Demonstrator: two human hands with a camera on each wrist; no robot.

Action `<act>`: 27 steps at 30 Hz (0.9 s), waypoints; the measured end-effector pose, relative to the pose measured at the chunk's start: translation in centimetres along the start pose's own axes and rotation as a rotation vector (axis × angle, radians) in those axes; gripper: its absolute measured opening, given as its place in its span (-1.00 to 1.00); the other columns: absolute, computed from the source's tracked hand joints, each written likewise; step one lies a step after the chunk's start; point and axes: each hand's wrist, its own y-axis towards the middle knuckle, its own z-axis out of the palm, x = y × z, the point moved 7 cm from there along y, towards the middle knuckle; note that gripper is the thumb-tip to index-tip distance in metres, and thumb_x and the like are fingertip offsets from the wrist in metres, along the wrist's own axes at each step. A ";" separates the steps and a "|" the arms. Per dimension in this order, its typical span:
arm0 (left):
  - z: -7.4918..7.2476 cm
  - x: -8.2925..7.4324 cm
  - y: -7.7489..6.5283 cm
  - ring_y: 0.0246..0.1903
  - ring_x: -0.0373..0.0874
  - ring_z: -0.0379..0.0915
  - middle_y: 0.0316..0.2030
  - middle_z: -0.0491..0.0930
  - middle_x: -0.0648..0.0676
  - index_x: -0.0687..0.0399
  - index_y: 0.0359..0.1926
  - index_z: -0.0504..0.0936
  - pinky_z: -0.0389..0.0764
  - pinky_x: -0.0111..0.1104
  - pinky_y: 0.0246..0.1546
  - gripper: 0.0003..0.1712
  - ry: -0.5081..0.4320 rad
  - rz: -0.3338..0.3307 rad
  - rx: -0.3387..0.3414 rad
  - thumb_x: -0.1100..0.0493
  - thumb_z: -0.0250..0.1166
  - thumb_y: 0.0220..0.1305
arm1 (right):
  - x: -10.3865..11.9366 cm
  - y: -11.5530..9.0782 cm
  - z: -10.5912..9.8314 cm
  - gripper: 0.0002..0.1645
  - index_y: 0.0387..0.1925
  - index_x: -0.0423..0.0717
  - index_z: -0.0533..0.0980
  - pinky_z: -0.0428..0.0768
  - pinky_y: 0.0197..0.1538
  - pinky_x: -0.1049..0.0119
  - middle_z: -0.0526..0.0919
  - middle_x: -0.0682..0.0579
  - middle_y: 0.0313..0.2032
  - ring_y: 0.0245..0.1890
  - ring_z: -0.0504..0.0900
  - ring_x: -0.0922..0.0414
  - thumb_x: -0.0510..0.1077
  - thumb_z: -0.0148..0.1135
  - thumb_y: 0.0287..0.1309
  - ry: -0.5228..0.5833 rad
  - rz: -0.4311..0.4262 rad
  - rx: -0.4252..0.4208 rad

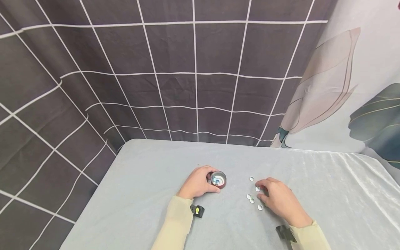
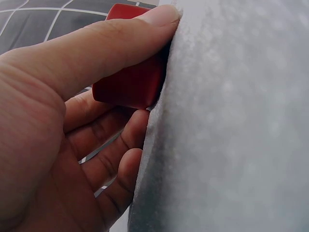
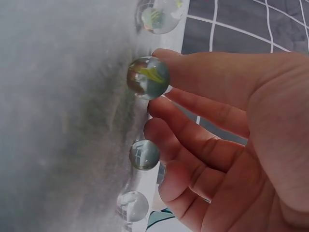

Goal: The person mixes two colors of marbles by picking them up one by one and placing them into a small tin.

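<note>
My left hand (image 1: 197, 182) grips the side of a small round red bowl (image 1: 223, 185) standing on the cloth, with its thumb on the near side and fingers behind. Inside the bowl lie a few bluish glass marbles (image 1: 216, 181). In the left wrist view the bowl's red wall (image 2: 128, 84) shows behind the thumb. My right hand (image 1: 280, 199) reaches down to the loose marbles, thumb and index finger spread either side of a clear marble (image 1: 257, 189). A yellow-swirled marble (image 3: 148, 77) overlaps the thumb tip in the right wrist view.
Several other glass marbles lie around the right fingertips, one farther back (image 1: 251, 178) and one nearer (image 1: 260, 207). Pale grey velvety cloth (image 1: 150, 173) covers the table. Dark curtains with a white grid (image 1: 168, 90) hang behind and left; a leaf-patterned curtain (image 1: 331, 86) hangs right.
</note>
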 end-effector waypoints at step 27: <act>0.0 0.0 0.1 -0.28 -0.29 0.43 -0.22 0.61 -0.13 0.02 0.06 0.68 0.48 -0.39 -0.15 -0.32 0.015 0.009 -0.004 0.07 0.69 -0.17 | -0.1 0.1 0.6 -0.72 -0.23 -0.13 0.70 0.57 -0.28 0.13 0.58 0.17 -0.39 -0.41 0.53 0.23 -0.25 0.53 -0.07 -0.014 0.005 0.001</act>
